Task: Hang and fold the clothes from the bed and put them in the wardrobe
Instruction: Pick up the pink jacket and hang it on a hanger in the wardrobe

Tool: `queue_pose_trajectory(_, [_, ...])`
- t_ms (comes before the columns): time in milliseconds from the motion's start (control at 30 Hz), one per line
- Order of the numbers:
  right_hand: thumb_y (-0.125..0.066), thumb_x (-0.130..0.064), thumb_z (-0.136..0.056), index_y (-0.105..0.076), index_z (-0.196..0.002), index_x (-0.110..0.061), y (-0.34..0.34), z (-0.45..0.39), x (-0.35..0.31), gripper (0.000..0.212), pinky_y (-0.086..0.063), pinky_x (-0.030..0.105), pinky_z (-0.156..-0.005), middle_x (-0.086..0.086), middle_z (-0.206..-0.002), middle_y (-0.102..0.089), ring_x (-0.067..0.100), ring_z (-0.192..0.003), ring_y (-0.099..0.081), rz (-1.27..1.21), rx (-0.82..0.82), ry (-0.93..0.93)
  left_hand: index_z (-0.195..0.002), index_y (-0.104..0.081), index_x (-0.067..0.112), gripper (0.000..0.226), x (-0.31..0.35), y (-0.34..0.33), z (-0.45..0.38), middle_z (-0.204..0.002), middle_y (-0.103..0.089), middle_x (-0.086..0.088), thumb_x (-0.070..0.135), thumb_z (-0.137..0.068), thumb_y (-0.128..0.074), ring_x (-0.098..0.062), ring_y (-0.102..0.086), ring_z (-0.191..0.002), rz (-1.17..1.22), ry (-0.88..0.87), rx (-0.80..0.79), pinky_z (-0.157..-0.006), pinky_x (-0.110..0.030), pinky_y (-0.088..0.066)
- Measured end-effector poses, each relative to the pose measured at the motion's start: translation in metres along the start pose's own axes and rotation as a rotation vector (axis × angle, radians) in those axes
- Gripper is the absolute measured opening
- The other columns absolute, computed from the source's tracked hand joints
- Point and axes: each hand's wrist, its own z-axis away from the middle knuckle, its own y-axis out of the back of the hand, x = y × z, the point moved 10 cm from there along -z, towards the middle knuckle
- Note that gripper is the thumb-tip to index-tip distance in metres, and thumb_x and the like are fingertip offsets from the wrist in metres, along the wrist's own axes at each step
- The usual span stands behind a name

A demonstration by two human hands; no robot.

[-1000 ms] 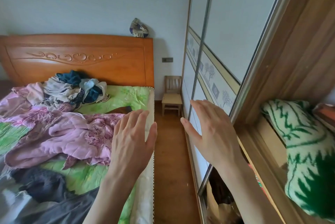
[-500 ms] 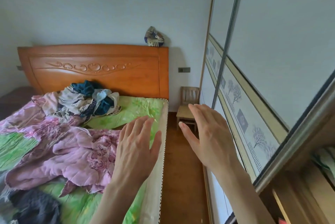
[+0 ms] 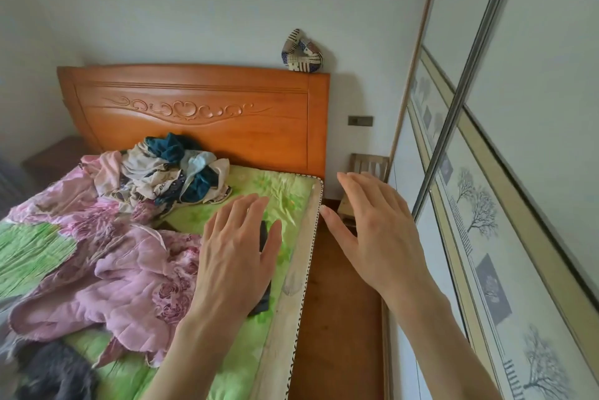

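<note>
Left hand (image 3: 235,257) flat, fingers spread, empty, over green mattress (image 3: 282,192). Right hand (image 3: 377,231) likewise splayed, at 3 o'clock. Pink quilted garment (image 3: 129,270) at 9; clothes heap (image 3: 175,169) at 11.

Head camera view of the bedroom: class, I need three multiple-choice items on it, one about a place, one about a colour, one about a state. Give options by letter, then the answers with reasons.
1. Where does the small striped patchwork cloth object sit?
A. on top of the carved orange wooden headboard
B. on the small wooden chair
C. on the floor

2. What colour is the crumpled quilted garment nearest the left hand?
A. navy
B. pink-lilac
C. white

3. What state are both hands in?
A. gripping clothes
B. clenched into fists
C. open, fingers straight, holding nothing

Answers: 1 A, it rests on the headboard's top edge near its right end. 2 B, the floral quilted fabric is pink-lilac. 3 C, the left hand and right hand show straight fingers with nothing held.
</note>
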Motion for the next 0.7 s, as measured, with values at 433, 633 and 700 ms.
queue_pose_trajectory(433, [-0.029,-0.062,-0.107,-0.04,-0.156,-0.021,-0.122,-0.122,-0.055,0.065,-0.029,0.039,-0.124,-0.002,-0.155,-0.049,0.017,-0.148,-0.037,-0.107,-0.135,0.247,-0.141,-0.057,0.016,0.042,-0.104,-0.04,-0.041,-0.141,-0.061,-0.001,0.04,-0.108,-0.048,-0.024,-0.055,-0.131,-0.083,0.258,0.048,-0.11,-0.046,-0.045])
queue_pose_trajectory(633, [-0.032,-0.061,-0.106,-0.041,-0.156,-0.02,-0.169,-0.172,-0.122,0.065,-0.027,0.036,-0.123,-0.001,-0.154,-0.05,0.015,-0.149,-0.037,-0.213,-0.21,0.447,-0.139,-0.059,0.014,0.043,-0.168,-0.035,-0.042,-0.139,-0.063,-0.004,0.04,-0.105,-0.051,-0.024,-0.057,-0.127,-0.159,0.468,0.105,-0.107,-0.042,-0.046])
queue_pose_trajectory(700, [-0.034,-0.061,-0.107,-0.039,-0.157,-0.02,-0.186,-0.184,-0.137,0.064,-0.028,0.035,-0.124,-0.002,-0.156,-0.048,0.013,-0.149,-0.033,-0.237,-0.239,0.51,-0.137,-0.061,0.013,0.042,-0.188,-0.031,-0.042,-0.138,-0.065,-0.006,0.038,-0.104,-0.054,-0.027,-0.059,-0.125,-0.18,0.546,0.142,-0.105,-0.044,-0.047])
